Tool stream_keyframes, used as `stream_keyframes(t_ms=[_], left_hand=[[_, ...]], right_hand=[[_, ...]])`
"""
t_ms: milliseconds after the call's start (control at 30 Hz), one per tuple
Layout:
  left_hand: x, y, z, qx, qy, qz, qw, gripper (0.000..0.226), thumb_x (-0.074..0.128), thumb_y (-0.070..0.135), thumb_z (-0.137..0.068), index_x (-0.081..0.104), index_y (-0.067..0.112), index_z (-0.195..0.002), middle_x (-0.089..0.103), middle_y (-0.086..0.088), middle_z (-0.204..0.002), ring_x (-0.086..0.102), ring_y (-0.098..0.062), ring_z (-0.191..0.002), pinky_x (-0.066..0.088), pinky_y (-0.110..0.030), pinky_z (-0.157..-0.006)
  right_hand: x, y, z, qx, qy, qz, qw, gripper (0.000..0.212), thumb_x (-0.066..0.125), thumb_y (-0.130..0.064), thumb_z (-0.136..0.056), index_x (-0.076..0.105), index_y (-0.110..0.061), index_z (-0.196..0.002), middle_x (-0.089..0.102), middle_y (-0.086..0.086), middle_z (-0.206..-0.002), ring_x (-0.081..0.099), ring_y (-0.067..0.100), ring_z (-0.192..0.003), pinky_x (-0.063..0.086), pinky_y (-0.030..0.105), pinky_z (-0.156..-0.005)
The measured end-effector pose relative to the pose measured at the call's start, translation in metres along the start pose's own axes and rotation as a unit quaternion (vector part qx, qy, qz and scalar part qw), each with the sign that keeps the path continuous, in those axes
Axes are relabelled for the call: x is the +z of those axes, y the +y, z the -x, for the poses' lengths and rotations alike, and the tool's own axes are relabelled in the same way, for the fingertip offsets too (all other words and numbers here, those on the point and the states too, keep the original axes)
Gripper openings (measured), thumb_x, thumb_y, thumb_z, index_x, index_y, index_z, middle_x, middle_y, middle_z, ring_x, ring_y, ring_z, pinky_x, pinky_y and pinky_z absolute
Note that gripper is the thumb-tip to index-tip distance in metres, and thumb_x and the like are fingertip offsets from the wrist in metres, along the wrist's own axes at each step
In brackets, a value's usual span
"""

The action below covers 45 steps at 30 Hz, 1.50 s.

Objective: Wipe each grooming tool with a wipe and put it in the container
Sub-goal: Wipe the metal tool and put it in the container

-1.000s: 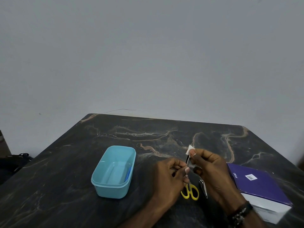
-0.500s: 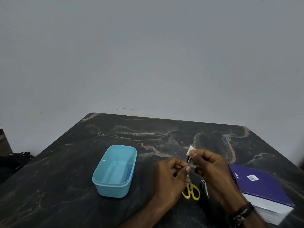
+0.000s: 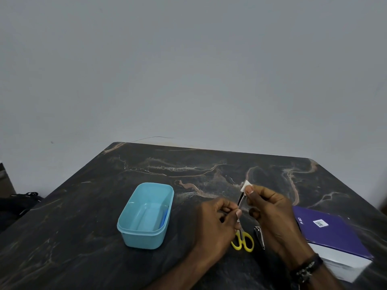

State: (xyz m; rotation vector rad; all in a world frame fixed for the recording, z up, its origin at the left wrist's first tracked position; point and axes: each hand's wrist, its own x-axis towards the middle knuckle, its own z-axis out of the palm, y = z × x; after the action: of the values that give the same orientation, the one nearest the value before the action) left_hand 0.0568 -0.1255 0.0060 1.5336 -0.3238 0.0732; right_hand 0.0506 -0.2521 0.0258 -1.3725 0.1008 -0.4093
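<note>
On the table (image 3: 83, 237), the container (image 3: 145, 215) stands left of the hands. The scissors (image 3: 243, 240) and clipper (image 3: 259, 237) lie side by side near the middle, under the hands, clipper on the right. The box (image 3: 333, 237) sits at the right edge.

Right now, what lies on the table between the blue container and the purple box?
In the head view, yellow-handled scissors and a metal nail clipper lie between the blue container and the purple box, partly hidden under both hands.
</note>
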Motion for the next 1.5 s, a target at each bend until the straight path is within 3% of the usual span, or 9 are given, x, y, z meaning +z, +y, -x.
stream_keyframes(t_ms=[200,367,467,700,933,1067,1233,1400,1500], left_hand=[[-0.006,0.003,-0.001,0.028,0.027,-0.012,0.999,0.01,0.069,0.003,-0.083,0.068,0.01,-0.077,0.069,-0.007,-0.066,0.067,-0.017,-0.055,0.056,-0.025,-0.053],[-0.004,0.004,0.0,0.002,0.011,0.008,1.0,0.005,0.072,0.001,-0.081,0.068,0.004,-0.082,0.069,-0.014,-0.069,0.066,-0.014,-0.053,0.056,-0.023,-0.053],[-0.003,0.004,0.001,-0.01,0.0,0.017,1.0,0.006,0.073,0.0,-0.08,0.068,0.003,-0.082,0.069,-0.015,-0.068,0.065,-0.014,-0.053,0.056,-0.024,-0.054],[-0.008,0.007,-0.003,-0.015,0.02,0.043,0.999,0.01,0.072,-0.004,-0.08,0.066,0.002,-0.085,0.07,-0.008,-0.066,0.064,-0.011,-0.051,0.053,-0.019,-0.049],[-0.004,0.006,-0.001,-0.028,0.002,0.042,0.999,0.011,0.074,-0.002,-0.078,0.066,-0.001,-0.086,0.069,-0.015,-0.069,0.063,-0.012,-0.05,0.054,-0.022,-0.051],[-0.004,0.004,-0.003,-0.015,0.01,0.029,0.999,0.012,0.077,0.004,-0.077,0.068,0.009,-0.083,0.071,-0.012,-0.069,0.066,-0.015,-0.053,0.056,-0.026,-0.054],[-0.008,0.011,-0.006,-0.015,0.035,0.081,0.996,0.011,0.073,0.0,-0.08,0.069,0.01,-0.082,0.069,0.0,-0.061,0.061,-0.008,-0.051,0.053,-0.021,-0.05],[-0.014,0.012,-0.01,-0.054,0.065,0.168,0.982,0.013,0.071,-0.004,-0.079,0.07,0.006,-0.088,0.071,-0.005,-0.07,0.064,-0.012,-0.057,0.055,-0.026,-0.054],[-0.017,0.012,-0.014,-0.056,0.083,0.202,0.974,0.013,0.072,-0.002,-0.079,0.071,0.007,-0.088,0.073,-0.006,-0.078,0.067,-0.014,-0.068,0.056,-0.027,-0.059]], right_hand=[[0.004,0.003,0.003,0.029,-0.06,0.034,0.997,0.012,0.064,-0.008,-0.084,0.071,0.002,-0.083,0.067,0.009,-0.064,0.059,0.018,-0.058,0.048,0.022,-0.048],[0.003,0.001,0.002,0.007,-0.007,0.025,1.0,0.012,0.069,-0.019,-0.077,0.075,-0.009,-0.08,0.063,0.009,-0.066,0.052,0.019,-0.063,0.042,0.029,-0.056],[0.0,-0.001,0.0,0.012,0.005,0.003,1.0,0.009,0.066,-0.015,-0.082,0.074,-0.011,-0.08,0.057,0.009,-0.067,0.048,0.014,-0.059,0.041,0.023,-0.052],[0.005,-0.001,0.005,0.051,-0.074,0.026,0.996,0.02,0.066,-0.016,-0.078,0.071,0.001,-0.086,0.065,0.009,-0.064,0.057,0.023,-0.061,0.044,0.032,-0.055],[0.0,-0.005,0.001,0.025,0.005,-0.009,1.0,0.008,0.066,-0.013,-0.081,0.072,-0.007,-0.082,0.064,0.003,-0.062,0.055,0.008,-0.054,0.044,0.021,-0.048],[-0.003,-0.005,-0.002,0.026,0.028,-0.013,0.999,0.018,0.07,-0.022,-0.073,0.073,-0.009,-0.086,0.062,0.005,-0.068,0.052,0.01,-0.058,0.041,0.021,-0.049],[-0.003,-0.006,-0.004,0.059,0.021,-0.037,0.997,0.017,0.069,-0.022,-0.072,0.072,-0.01,-0.083,0.061,0.001,-0.066,0.051,0.009,-0.06,0.04,0.017,-0.045],[-0.003,-0.007,-0.002,0.097,-0.029,0.005,0.995,0.013,0.064,-0.018,-0.08,0.07,-0.006,-0.082,0.056,0.007,-0.072,0.047,0.011,-0.061,0.036,0.021,-0.05],[-0.001,-0.009,0.002,0.105,-0.063,0.036,0.992,0.016,0.067,-0.02,-0.073,0.072,-0.006,-0.08,0.062,0.003,-0.065,0.051,0.01,-0.059,0.035,0.024,-0.055]])
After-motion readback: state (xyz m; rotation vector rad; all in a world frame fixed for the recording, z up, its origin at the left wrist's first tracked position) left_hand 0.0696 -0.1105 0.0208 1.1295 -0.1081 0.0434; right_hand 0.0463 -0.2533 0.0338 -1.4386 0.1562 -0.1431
